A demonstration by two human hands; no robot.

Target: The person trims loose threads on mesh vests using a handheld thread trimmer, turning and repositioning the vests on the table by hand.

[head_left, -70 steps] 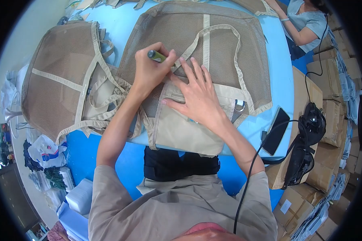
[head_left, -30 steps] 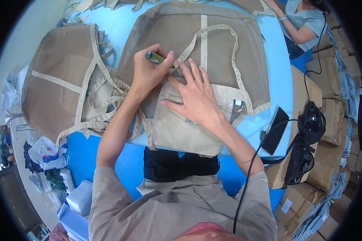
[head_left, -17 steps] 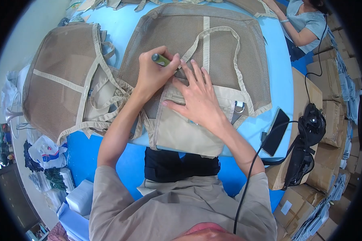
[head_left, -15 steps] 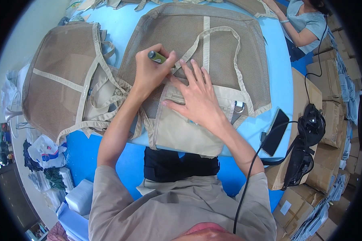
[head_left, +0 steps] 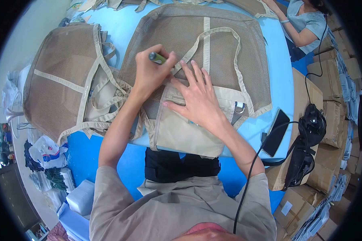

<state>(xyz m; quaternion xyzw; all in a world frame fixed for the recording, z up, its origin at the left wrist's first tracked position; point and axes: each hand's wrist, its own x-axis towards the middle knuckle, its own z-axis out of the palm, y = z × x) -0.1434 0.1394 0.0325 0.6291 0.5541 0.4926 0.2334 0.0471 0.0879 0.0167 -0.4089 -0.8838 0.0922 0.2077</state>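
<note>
My left hand is closed around a green marker, its dark end pointing up and left. The marker's tip is hidden behind my fingers, near the upper left corner of a beige fabric pocket. On that pocket's upper part lies my right hand, flat with fingers spread. The pocket has a zipper and a metal ring at its right corner. It belongs to a tan mesh bag spread on the blue table, with a beige strap looping over the mesh.
Another mesh bag with tangled straps lies at left. A phone with a cable rests on the table's right edge, beside black gear. Cardboard boxes line the right side. Another person is at the upper right.
Both hands keep almost the same places, with the marker still in my left hand. The view has shifted very slightly.
</note>
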